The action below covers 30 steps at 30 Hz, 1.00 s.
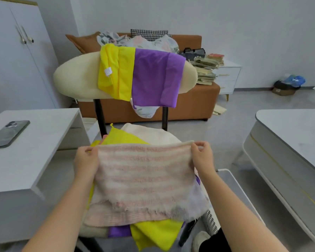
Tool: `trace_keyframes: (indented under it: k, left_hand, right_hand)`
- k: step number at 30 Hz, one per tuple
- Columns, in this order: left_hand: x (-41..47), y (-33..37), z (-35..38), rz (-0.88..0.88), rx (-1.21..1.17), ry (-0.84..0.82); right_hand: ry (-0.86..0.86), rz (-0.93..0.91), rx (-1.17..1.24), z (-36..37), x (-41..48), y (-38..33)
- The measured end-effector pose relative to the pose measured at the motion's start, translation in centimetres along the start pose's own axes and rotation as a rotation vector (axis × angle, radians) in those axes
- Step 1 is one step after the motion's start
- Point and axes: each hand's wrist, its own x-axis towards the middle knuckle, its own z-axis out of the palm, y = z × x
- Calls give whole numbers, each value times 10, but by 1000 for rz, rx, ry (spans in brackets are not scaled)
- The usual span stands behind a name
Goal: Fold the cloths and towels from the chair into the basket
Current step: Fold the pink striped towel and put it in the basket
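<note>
Fingers (93, 151): left hand (85, 160), right hand (202, 157) pinch towel (144, 175) corners, unfolded.
Remaining: cloths (153, 75) beyond the fingers, on chair (76, 77).
Basket (209, 221): contents hidden.

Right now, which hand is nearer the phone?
Left. The left hand pinches the striped towel at the corner nearest the phone; the right hand pinches the opposite corner, farther away.

Chair backrest (76, 79) blocks ahead, desk (25, 160) left, table (289, 135) right

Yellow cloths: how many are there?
3 yellow cloths: one over the chair back, one on the seat behind the towel, one hanging off the seat front. Others may hide underneath.
</note>
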Motion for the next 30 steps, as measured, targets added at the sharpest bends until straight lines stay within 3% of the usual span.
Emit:
trace_keyframes:
  k: [6, 11, 15, 20, 26, 30]
  left_hand:
    - [10, -13, 9, -48, -75, -130]
    - [11, -10, 3, -84, -221, -264]
    - [6, -4, 3, -92, -306, -255]
    - [8, -1, 5, -135, -383, -233]
    - [8, -1, 7, -169, -374, -248]
    - [8, 1, 8, -173, -372, -246]
  right_hand:
    - [-167, 104, -124, 7, 13, 11]
    - [-231, 240, -31, 2, 19, 15]
    - [-382, 320, -41, -2, 21, 10]
    - [-251, 257, -13, -3, 29, 9]
    - [-388, 282, -109, -3, 28, 8]
    - [-334, 247, -104, 0, 28, 8]
